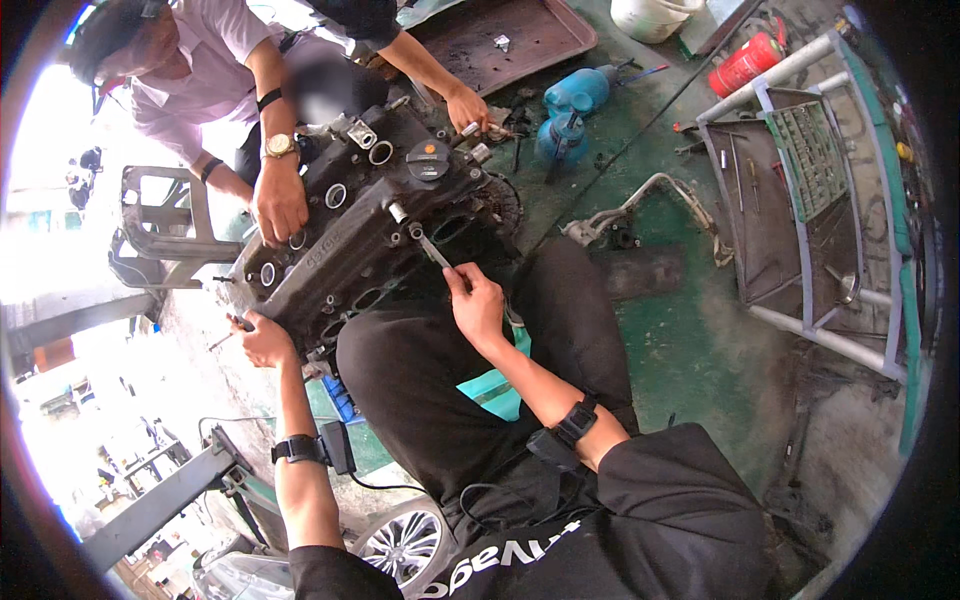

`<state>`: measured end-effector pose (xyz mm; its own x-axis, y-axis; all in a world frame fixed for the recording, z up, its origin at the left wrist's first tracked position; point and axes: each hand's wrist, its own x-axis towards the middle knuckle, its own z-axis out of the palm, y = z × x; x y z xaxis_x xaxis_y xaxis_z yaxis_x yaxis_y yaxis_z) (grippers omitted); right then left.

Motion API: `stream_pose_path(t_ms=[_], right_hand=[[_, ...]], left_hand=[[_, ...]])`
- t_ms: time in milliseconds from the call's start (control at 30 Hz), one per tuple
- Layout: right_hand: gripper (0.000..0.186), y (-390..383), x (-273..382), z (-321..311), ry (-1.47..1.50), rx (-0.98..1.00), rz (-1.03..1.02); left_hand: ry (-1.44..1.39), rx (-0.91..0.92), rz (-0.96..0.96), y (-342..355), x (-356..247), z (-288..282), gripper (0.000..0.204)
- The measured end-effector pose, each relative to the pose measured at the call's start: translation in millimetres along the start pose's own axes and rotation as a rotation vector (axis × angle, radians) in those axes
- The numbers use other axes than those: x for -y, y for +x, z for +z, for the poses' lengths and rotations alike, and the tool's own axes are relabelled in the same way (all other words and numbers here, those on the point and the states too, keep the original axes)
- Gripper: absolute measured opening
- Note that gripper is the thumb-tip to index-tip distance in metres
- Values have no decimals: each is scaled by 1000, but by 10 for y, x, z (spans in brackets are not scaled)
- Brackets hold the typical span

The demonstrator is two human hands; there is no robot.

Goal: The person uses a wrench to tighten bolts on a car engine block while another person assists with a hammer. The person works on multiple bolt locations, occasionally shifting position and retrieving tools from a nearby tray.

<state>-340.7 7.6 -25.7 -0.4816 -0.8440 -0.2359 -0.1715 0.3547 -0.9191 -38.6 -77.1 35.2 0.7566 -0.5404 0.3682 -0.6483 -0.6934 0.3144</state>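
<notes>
A dark, greasy engine (330,250) with a black round oil cap (428,160) lies in front of my knees. My right hand (477,305) grips the handle of a metal wrench (436,252). The wrench's far end is at a bolt fitting on the near edge of the engine's cover, beside a short shiny cylinder (398,212). At the engine's left end, the fingers of my left hand (266,341) are curled round something small and dark; a thin rod shows beside them. A co-worker's hand (280,205) rests on the cover's far side, and another person's hand (466,108) reaches to its far end.
Blue bottles (578,92) and a brown tray (500,45) stand beyond the engine. To the right are a bent metal pipe (650,190), a red fire extinguisher (745,65) and a metal rack (810,180) holding tools. A grey beam (160,505) crosses at lower left, near a wheel (405,540).
</notes>
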Motion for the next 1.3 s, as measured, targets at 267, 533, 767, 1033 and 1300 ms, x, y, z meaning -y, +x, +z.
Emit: stream_pose_path(t_ms=[267, 533, 767, 1033, 1300], right_hand=[[24, 187, 55, -153, -110, 25, -20], [20, 738, 297, -608, -417, 220, -293], [19, 1347, 967, -639, -927, 384, -806], [14, 1127, 1583, -406, -1367, 367, -1247], [17, 739, 1450, -367, -1115, 422, -1391]], left_hand=[[-15, 33, -17, 13, -4, -9, 55], [21, 38, -13, 7, -12, -36, 57], [-4, 22, -2, -27, -38, -46, 57], [-2, 8, -2, 23, 21, 22, 53], [9, 68, -44, 6, -7, -14, 56]])
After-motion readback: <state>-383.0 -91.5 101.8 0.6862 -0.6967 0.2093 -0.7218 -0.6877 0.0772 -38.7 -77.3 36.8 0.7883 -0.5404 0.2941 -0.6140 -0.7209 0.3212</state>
